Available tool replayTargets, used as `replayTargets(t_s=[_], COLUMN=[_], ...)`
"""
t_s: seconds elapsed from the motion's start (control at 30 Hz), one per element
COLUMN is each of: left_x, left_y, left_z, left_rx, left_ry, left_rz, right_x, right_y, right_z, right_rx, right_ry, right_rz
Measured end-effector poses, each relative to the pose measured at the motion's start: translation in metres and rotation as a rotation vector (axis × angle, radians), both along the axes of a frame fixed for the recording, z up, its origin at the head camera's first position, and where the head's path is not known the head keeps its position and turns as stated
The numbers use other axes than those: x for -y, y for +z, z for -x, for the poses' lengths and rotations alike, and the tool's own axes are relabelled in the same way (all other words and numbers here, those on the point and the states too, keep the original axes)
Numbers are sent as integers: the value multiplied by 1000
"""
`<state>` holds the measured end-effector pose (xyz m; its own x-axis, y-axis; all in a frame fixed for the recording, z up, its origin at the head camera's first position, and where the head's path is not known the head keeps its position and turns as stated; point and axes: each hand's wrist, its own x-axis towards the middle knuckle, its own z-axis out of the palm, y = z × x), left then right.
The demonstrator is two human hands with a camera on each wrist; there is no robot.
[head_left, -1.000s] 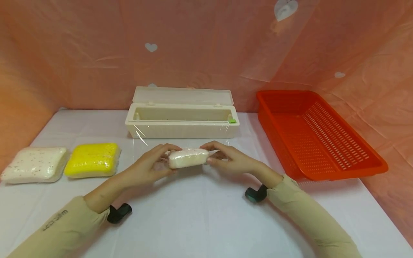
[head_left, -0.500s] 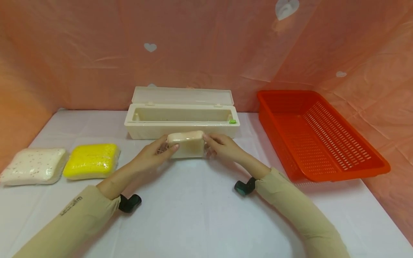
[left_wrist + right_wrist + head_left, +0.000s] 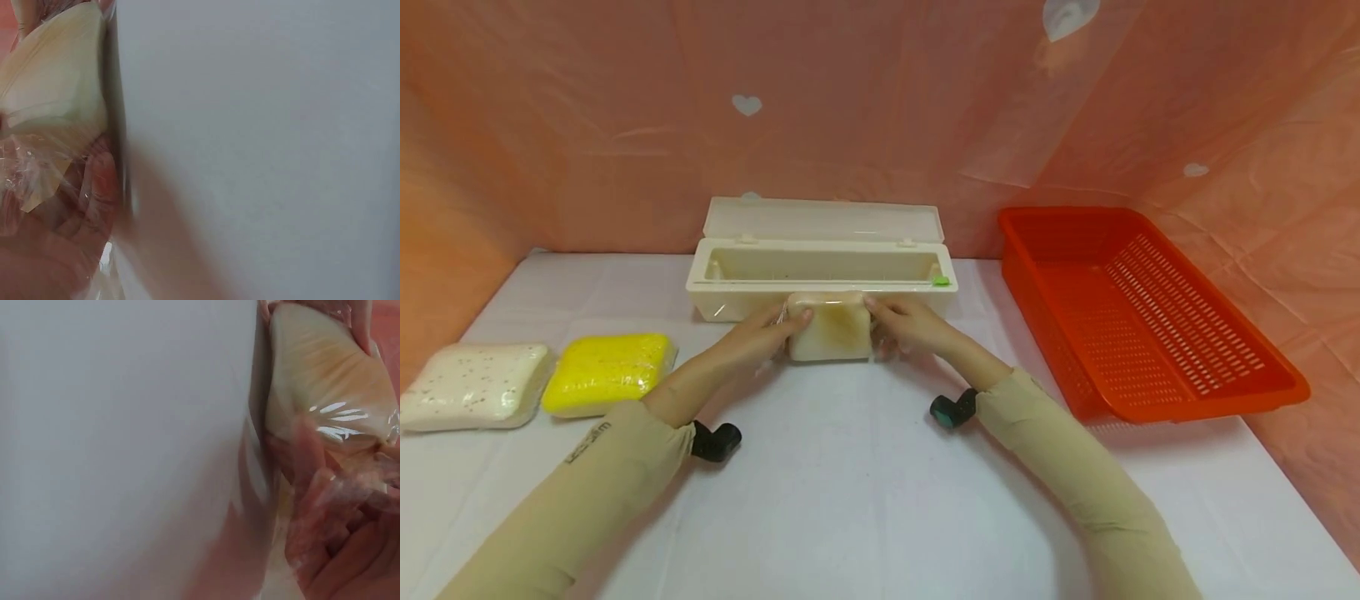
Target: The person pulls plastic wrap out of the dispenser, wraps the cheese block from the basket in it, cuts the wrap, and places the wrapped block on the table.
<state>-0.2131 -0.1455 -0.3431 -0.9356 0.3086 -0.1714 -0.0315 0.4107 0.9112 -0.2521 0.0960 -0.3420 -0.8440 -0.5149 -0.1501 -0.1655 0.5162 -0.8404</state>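
A cream-coloured, rounded block (image 3: 829,329) wrapped in clear cling film stands tilted up at the table's middle, its broad side with a brownish patch toward me. My left hand (image 3: 758,337) grips its left end, thumb on the near face. At the right end my right hand (image 3: 917,327) pinches it, thumb near the top corner. Loose film bunches over the left fingers (image 3: 103,178) in the left wrist view. The right wrist view shows shiny film stretched across the block (image 3: 331,381). Directly behind is a long white cling film dispenser (image 3: 730,304), lid raised, with a green slider (image 3: 941,281).
Two film-wrapped blocks lie at the left: a white one with reddish specks (image 3: 475,387) and a yellow one (image 3: 610,373). A red perforated basket (image 3: 1060,333) stands at the right. Pink cloth with white hearts (image 3: 880,100) hangs behind the white-covered table (image 3: 820,500).
Both hands have moved away from me toward the dispenser with the block. The block has been turned up, so its broad brownish side now shows instead of its narrow edge.
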Motion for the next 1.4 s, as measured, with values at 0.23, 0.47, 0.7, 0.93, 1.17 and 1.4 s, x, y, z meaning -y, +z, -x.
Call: replayTargets(t_s=[0.23,0.47,0.7,0.93,1.17,1.4], left_x=[-5,-4,8,28,48,55], left_y=[4,1,-4,-3,-1,-1], left_z=[3,12,11,-9,-22,-29], left_rx=[87,170,131,-111,-170,-37], left_ry=[50,35,26,-86,-74,-17], left_rz=[-39,-77,17,85,122,-37], right_x=[-2,-2,-9,-29,-41,-41], right_y=[6,2,-7,-6,-4,-2], right_z=[6,9,6,-1,-8,-16], right_rx=[16,115,220,137,79,6], right_ry=[47,-23,-15,46,-31,-129], right_rz=[-43,15,143,71,112,106])
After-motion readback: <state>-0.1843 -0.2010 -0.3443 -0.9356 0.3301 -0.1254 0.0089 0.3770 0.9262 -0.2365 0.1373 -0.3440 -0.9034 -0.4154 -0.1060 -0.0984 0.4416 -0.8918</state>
